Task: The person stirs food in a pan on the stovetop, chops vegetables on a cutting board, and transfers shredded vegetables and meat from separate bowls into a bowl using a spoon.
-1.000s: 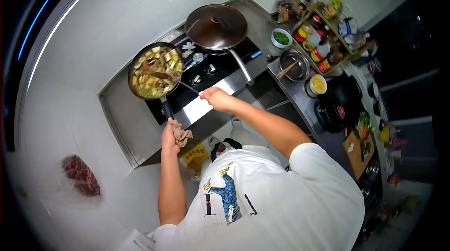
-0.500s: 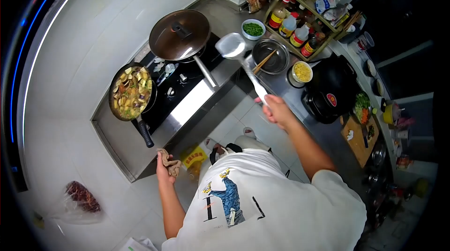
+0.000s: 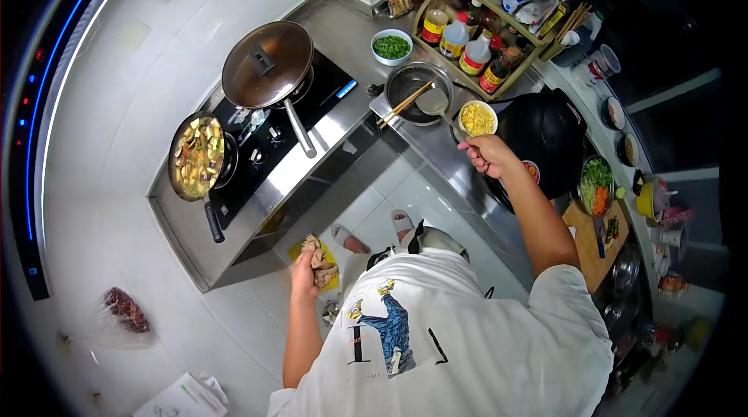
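My left hand (image 3: 305, 274) is closed on a crumpled brown cloth (image 3: 321, 265), in front of the stove's edge. My right hand (image 3: 485, 154) grips the handle of a spatula (image 3: 433, 101), whose head is over a metal bowl (image 3: 419, 77) at the counter corner. A pair of chopsticks (image 3: 405, 105) lies across that bowl. Beside it stands a white bowl of chopped yellow food (image 3: 478, 119). On the left of the stove, the frying pan (image 3: 197, 156) holds cooked chunks, its black handle pointing down and free of my hands.
A lidded wok (image 3: 267, 64) sits on the stove. Near the wall are a bowl of chopped greens (image 3: 391, 47) and a rack of bottles (image 3: 467, 24). A black cooker (image 3: 541, 137) stands on the right counter, with a cutting board (image 3: 596, 242) and knife beyond it.
My left hand has let go of the pan handle and moved back with the cloth. My right hand has lifted the spatula from the pan and carried it right to the metal bowl.
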{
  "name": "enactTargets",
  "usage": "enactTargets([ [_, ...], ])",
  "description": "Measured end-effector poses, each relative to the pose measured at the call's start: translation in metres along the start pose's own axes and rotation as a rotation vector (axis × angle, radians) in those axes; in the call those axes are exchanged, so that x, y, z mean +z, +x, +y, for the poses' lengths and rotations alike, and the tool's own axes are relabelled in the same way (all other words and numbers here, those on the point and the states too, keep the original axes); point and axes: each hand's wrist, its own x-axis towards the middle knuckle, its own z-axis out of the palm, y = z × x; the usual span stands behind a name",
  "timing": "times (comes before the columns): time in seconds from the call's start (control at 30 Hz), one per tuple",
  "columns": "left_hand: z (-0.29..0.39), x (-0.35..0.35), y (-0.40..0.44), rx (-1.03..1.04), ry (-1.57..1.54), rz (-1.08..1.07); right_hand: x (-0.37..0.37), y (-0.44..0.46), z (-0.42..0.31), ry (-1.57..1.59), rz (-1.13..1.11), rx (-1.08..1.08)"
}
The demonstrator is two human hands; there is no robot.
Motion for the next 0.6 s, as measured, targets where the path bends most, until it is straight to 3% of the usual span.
enactTargets([
  [0.2, -0.021, 0.004, -0.019, -0.024, 0.021, 0.008, -0.01, 0.039, 0.012, 0.079, -0.171, 0.051],
  [0.6, -0.021, 0.005, -0.018, -0.019, 0.055, 0.034, -0.01, 0.094, 0.049, 0.066, -0.136, -0.046],
])
